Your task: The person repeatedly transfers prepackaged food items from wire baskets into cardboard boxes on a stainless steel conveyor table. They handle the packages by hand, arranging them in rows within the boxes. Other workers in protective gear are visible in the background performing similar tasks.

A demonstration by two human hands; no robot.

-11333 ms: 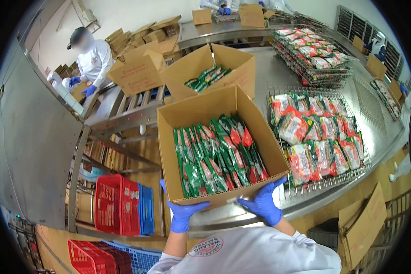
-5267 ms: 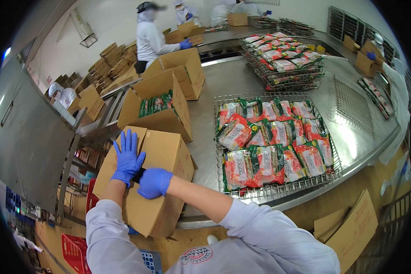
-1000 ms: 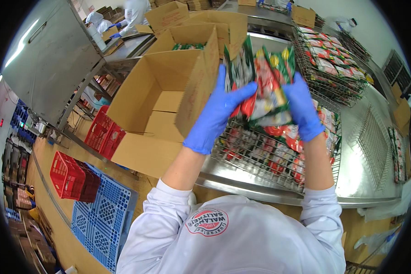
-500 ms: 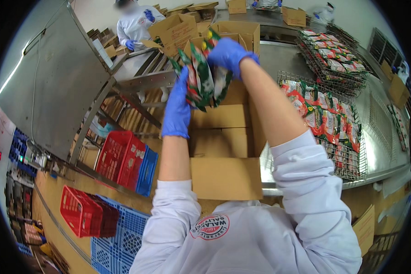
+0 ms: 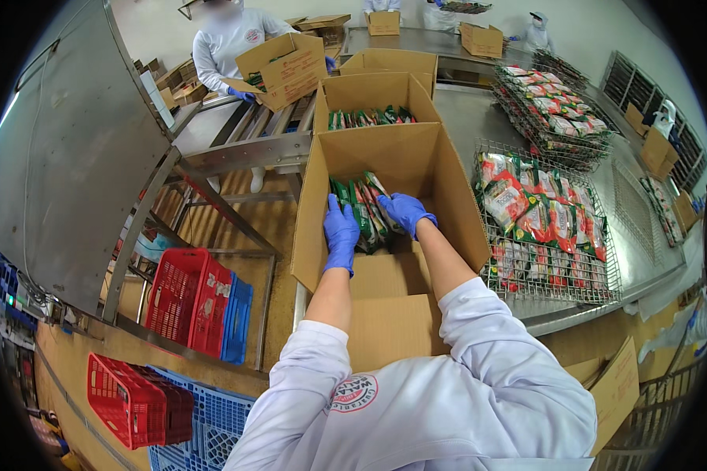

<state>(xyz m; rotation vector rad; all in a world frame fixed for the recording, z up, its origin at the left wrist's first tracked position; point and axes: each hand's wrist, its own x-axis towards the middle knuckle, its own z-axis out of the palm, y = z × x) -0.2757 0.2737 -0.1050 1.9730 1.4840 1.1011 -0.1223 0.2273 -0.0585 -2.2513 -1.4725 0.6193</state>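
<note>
In front of me stands an open cardboard box (image 5: pixel 385 149). Inside it, a row of green, red and white plastic food packets (image 5: pixel 361 206) stands on edge against the far part. My left hand (image 5: pixel 341 235), in a blue glove, holds the row at its left end. At the right end, my right hand (image 5: pixel 407 213), gloved the same, grips the packets from the other side. The row is squeezed between both hands, and its lower edges are partly hidden. Bare cardboard of the near flap (image 5: pixel 393 330) shows below my wrists.
More packets lie in a wire basket (image 5: pixel 554 271) on the steel table (image 5: pixel 644 259) at right, with stacked baskets (image 5: pixel 558 102) behind. Another box (image 5: pixel 377 86) with packets stands beyond mine. Left are a roller conveyor (image 5: pixel 251 149), red crates (image 5: pixel 188 298) and a co-worker (image 5: pixel 232 47) handling a box.
Both hands have come down with the packets from above the box into it. The co-worker at the far left now has hold of an open box.
</note>
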